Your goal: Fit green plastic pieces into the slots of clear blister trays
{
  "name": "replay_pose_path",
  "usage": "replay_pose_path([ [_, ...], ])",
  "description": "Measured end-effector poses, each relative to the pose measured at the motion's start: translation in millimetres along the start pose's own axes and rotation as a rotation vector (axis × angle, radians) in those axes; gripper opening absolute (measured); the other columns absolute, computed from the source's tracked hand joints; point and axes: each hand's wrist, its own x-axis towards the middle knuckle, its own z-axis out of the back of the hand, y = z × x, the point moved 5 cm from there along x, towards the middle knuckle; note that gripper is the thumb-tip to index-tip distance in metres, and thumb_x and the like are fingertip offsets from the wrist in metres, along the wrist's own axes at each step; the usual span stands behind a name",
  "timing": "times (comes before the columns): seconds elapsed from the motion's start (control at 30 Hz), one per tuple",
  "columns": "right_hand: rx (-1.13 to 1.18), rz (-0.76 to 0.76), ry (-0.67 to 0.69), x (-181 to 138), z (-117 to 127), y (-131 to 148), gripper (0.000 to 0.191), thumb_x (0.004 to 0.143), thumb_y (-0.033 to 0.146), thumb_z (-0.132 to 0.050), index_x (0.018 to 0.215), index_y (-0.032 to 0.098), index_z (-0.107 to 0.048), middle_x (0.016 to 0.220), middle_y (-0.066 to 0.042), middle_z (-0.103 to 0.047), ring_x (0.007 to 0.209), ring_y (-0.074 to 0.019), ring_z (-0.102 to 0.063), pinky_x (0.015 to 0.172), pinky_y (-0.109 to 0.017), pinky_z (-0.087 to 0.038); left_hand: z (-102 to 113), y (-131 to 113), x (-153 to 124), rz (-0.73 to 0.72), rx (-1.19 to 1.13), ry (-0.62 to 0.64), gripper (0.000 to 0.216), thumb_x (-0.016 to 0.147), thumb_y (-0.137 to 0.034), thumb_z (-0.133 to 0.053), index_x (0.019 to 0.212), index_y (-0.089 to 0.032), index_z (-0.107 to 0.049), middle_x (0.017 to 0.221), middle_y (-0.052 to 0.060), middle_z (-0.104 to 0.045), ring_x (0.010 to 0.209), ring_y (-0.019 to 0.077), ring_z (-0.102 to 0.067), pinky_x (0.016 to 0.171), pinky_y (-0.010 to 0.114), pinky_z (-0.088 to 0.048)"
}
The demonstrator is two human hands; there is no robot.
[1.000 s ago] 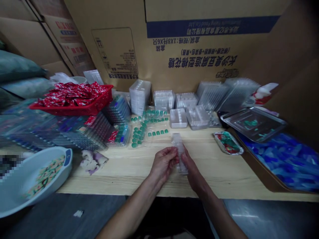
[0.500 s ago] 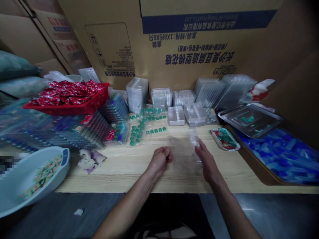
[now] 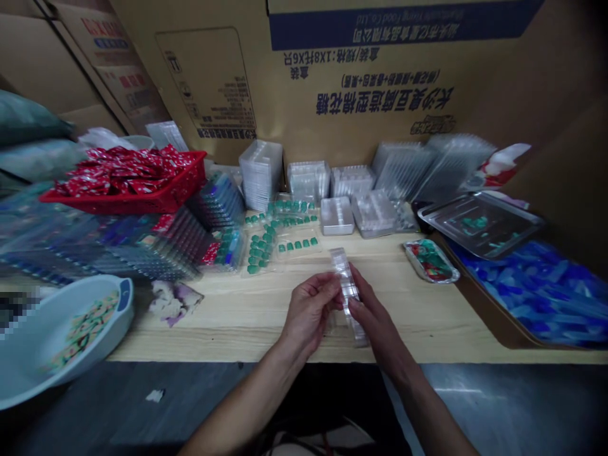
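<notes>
Both my hands are together above the pale wooden table [image 3: 228, 323]. Between them stands a narrow clear plastic blister strip [image 3: 348, 294], tilted, running from near my fingertips down toward the table. My left hand [image 3: 311, 310] pinches its side with the fingers curled. My right hand [image 3: 375, 316] grips it from the other side. The lower end of the strip shows below my right hand, while its middle is partly hidden by my fingers. Just beyond my hands lie clear sheets holding small green pieces [image 3: 280, 240].
Stacks of clear plastic trays [image 3: 351, 183] line the cardboard carton at the back. On the left are a red basket of red packets [image 3: 166, 196] and a pale blue basin [image 3: 80, 329]. On the right are a metal tray [image 3: 479, 221] and a heap of blue pieces [image 3: 536, 291].
My hands have come together from being apart. The clear strip now stands upright between them, held by both, and the whole view has shifted slightly.
</notes>
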Motion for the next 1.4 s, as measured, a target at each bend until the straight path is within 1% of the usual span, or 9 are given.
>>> replay_pose_path([
  [0.27, 0.079, -0.023, -0.028, 5.4, -18.3, -12.0, 0.069, 0.087, 0.049, -0.059, 0.15, 0.028, -0.039, 0.151, -0.006, -0.045, 0.136, -0.0278, -0.044, 0.113, -0.046, -0.036, 8.9, -8.3, 1.9, -0.153, 0.153, -0.085, 0.033, 0.071, -0.041, -0.081, 0.079, -0.013, -0.065, 0.06, -0.003, -0.055, 0.052, 0.0047, -0.044, 0.05, 0.016, -0.034],
  [0.43, 0.044, -0.111, -0.132, 17.1, 18.5, -20.4, 0.068, 0.091, 0.054, -0.045, 0.153, 0.032, -0.03, 0.151, -0.004, -0.045, 0.129, -0.0293, -0.051, 0.1, -0.046, -0.048, 48.2, -43.3, 4.1, -0.185, 0.241, -0.155, 0.041, 0.064, -0.045, -0.082, 0.07, -0.016, -0.055, 0.054, -0.006, -0.048, 0.048, 0.0053, -0.038, 0.045, 0.018, -0.028],
  [0.63, -0.821, -0.142, -0.202, 13.3, 85.3, -16.3, 0.074, 0.09, 0.064, -0.043, 0.153, 0.03, -0.031, 0.155, -0.014, -0.035, 0.138, -0.0386, -0.036, 0.107, -0.058, -0.035, 142.6, -55.6, -3.3, -0.092, 0.586, -0.287, 0.04, 0.069, -0.052, -0.074, 0.071, -0.016, -0.055, 0.054, -0.005, -0.047, 0.048, 0.0081, -0.039, 0.046, 0.02, -0.029],
  [0.73, -1.194, -0.285, -0.201, 5.7, 96.4, -28.9, 0.072, 0.09, 0.068, -0.037, 0.152, 0.031, -0.035, 0.155, -0.019, -0.029, 0.129, -0.0457, -0.043, 0.095, -0.063, -0.04, 170.9, -54.9, -8.9, -0.247, 0.951, -0.423, 0.039, 0.078, -0.051, -0.064, 0.088, -0.014, -0.064, 0.066, 0.0, -0.055, 0.056, 0.0135, -0.049, 0.054, 0.025, -0.041],
  [0.83, -1.363, -0.382, -0.178, -0.7, 94.2, -45.2, 0.071, 0.092, 0.068, -0.032, 0.153, 0.031, -0.033, 0.153, -0.022, -0.029, 0.121, -0.0444, -0.049, 0.09, -0.059, -0.043, 160.2, -49.8, -20.4, -0.509, 1.365, -0.47, 0.049, 0.088, -0.045, -0.052, 0.123, -0.011, -0.058, 0.101, 0.012, -0.062, 0.086, 0.0237, -0.061, 0.077, 0.038, -0.052],
  [0.93, -1.428, -0.401, -0.175, -4.7, 86.9, -57.3, 0.067, 0.095, 0.063, -0.027, 0.154, 0.03, -0.031, 0.154, -0.024, -0.028, 0.122, -0.0435, -0.049, 0.09, -0.057, -0.041, 122.2, -20.5, -33.0, -0.655, 1.739, -0.136, 0.047, 0.094, -0.045, -0.048, 0.132, -0.018, -0.056, 0.135, 0.017, -0.054, 0.127, 0.032, -0.05, 0.103, 0.049, -0.042],
  [1.03, -1.427, -0.36, -0.15, -5.5, 79.1, -64.1, 0.059, 0.1, 0.053, -0.021, 0.153, 0.031, -0.03, 0.156, -0.024, -0.026, 0.127, -0.0426, -0.044, 0.091, -0.057, -0.04, 96.3, 13.8, -39.7, -0.632, 1.962, 0.16, 0.06, 0.091, -0.055, -0.051, 0.143, -0.025, -0.048, 0.154, 0.014, -0.039, 0.144, 0.0363, -0.029, 0.112, 0.054, -0.032],
  [1.2, -1.387, -0.301, -0.109, 2.3, 70.2, -67.1, 0.055, 0.1, 0.042, -0.026, 0.154, 0.029, -0.029, 0.158, -0.022, -0.024, 0.132, -0.0395, -0.039, 0.094, -0.056, -0.038, 79.9, 26.0, -19.9, -0.486, 2.037, 0.161, 0.07, 0.094, -0.059, -0.043, 0.152, -0.022, -0.034, 0.16, 0.018, -0.027, 0.149, 0.0387, -0.018, 0.113, 0.055, -0.03],
  [1.4, -1.347, -0.298, -0.136, 9.2, 55.0, -60.7, 0.056, 0.099, 0.04, -0.032, 0.153, 0.026, -0.033, 0.159, -0.022, -0.022, 0.133, -0.041, -0.037, 0.095, -0.059, -0.037, 58.6, 33.8, -14.4, -0.401, 2.028, 0.335, 0.077, 0.085, -0.064, -0.055, 0.152, -0.03, -0.034, 0.163, 0.016, -0.018, 0.149, 0.0437, -0.012, 0.113, 0.064, -0.023],
])
